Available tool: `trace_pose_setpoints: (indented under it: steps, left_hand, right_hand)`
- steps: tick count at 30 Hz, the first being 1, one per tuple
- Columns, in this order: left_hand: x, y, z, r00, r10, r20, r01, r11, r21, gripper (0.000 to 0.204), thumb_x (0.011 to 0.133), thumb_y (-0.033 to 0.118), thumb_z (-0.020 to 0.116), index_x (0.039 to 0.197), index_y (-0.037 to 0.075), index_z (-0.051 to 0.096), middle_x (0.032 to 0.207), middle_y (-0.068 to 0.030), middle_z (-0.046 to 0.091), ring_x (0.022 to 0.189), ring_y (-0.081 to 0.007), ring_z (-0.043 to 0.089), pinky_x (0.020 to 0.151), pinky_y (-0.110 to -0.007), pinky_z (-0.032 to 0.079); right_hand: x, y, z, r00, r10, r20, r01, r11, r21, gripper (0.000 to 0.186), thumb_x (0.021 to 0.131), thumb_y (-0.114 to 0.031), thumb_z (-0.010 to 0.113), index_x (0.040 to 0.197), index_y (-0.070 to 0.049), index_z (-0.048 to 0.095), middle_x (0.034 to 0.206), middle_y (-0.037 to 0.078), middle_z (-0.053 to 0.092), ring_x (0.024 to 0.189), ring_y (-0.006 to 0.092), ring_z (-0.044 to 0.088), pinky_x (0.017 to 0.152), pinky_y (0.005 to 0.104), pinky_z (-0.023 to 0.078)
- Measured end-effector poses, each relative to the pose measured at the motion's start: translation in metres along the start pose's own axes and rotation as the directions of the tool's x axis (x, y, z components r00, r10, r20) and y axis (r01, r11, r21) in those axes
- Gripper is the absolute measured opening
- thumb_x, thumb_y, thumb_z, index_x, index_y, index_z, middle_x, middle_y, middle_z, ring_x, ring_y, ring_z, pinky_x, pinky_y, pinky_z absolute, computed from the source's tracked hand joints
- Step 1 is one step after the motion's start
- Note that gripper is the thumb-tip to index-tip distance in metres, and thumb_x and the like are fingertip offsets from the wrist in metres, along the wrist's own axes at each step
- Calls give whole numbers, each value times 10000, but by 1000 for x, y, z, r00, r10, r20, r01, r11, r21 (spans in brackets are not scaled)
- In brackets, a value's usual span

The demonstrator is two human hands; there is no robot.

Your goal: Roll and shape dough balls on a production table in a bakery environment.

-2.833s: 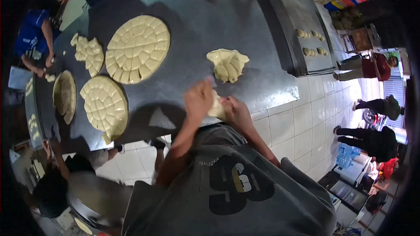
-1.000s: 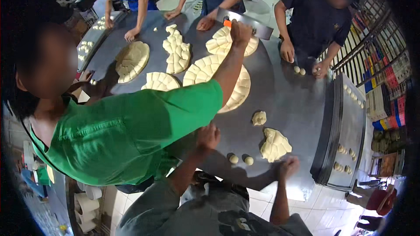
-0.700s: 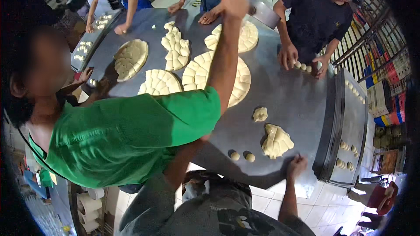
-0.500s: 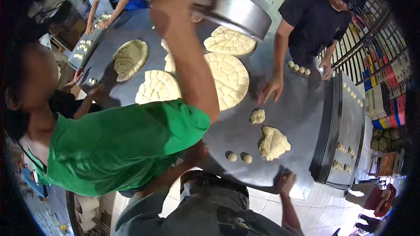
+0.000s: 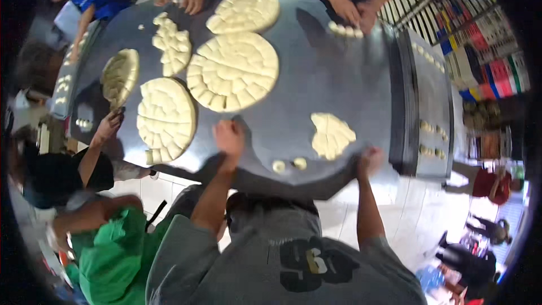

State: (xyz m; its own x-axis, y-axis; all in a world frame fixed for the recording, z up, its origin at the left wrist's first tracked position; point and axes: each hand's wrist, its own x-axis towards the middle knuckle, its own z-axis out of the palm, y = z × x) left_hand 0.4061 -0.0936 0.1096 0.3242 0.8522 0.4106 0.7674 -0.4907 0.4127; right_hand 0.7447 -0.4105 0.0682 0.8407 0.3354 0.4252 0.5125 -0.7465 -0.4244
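Observation:
My left hand (image 5: 228, 137) is over the near side of the table, just below a large round slab of cut dough (image 5: 234, 70). Its fingers are curled and slightly blurred, and whatever may be under them is hidden. At the table's near edge on the right is my right hand (image 5: 371, 162), also curled, its inside hidden. Beside it lies an irregular lump of cut dough pieces (image 5: 332, 135). Two small dough balls (image 5: 299, 163) sit between my hands, nearer the lump. Another round cut dough slab (image 5: 165, 116) lies left of my left hand.
The dark metal table (image 5: 316, 79) also holds other cut dough slabs (image 5: 245, 10). Stacked trays (image 5: 432, 107) with dough balls stand at the right. Co-workers' hands (image 5: 353, 12) work along the far side; a person in green (image 5: 116, 254) is close on my left.
The person in green, who reached across holding a round metal pan, has moved down to the left; the pan is out of view. My left hand now shows over the table.

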Motion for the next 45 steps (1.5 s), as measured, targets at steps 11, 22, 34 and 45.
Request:
trace_pose_setpoints:
  steps: [11, 22, 34, 45]
  left_hand:
    - [-80, 2, -89, 932, 51, 360, 167, 819, -549, 283, 821, 113, 658, 1074, 33, 557, 1061, -120, 537, 913, -313, 525, 803, -394, 443]
    - [-26, 89, -82, 834, 307, 458, 157, 664, -731, 333, 848, 94, 647, 1158, -11, 583, 983, -145, 626, 861, -270, 577, 799, -340, 462]
    - [-54, 179, 109, 690, 459, 559, 195, 626, -755, 581, 1013, 342, 288, 1469, -16, 276, 1535, -244, 226, 1428, -342, 226, 1170, -420, 137]
    - [-53, 193, -29, 519, 704, 484, 97, 515, -852, 858, 820, 234, 706, 1465, -35, 208, 1490, -266, 276, 1371, -368, 296, 1099, -438, 276]
  right_hand:
    - [-72, -130, -100, 895, 62, 441, -306, 806, 507, 387, 800, -84, 711, 1144, -45, 537, 1065, 115, 585, 894, 252, 599, 812, 336, 519]
    - [16, -111, -17, 958, 186, 218, -285, 704, 650, 452, 927, -239, 596, 1285, -17, 434, 1074, 125, 600, 920, 200, 584, 812, 299, 484]
    - [13, -99, -9, 613, -1, 790, -488, 786, 379, 343, 885, -267, 573, 1114, -21, 641, 951, 106, 676, 750, 229, 634, 657, 329, 499]
    - [-37, -162, -159, 870, 290, 398, -492, 480, 726, 207, 954, -243, 553, 916, -39, 557, 782, 54, 571, 640, 128, 528, 568, 266, 450]
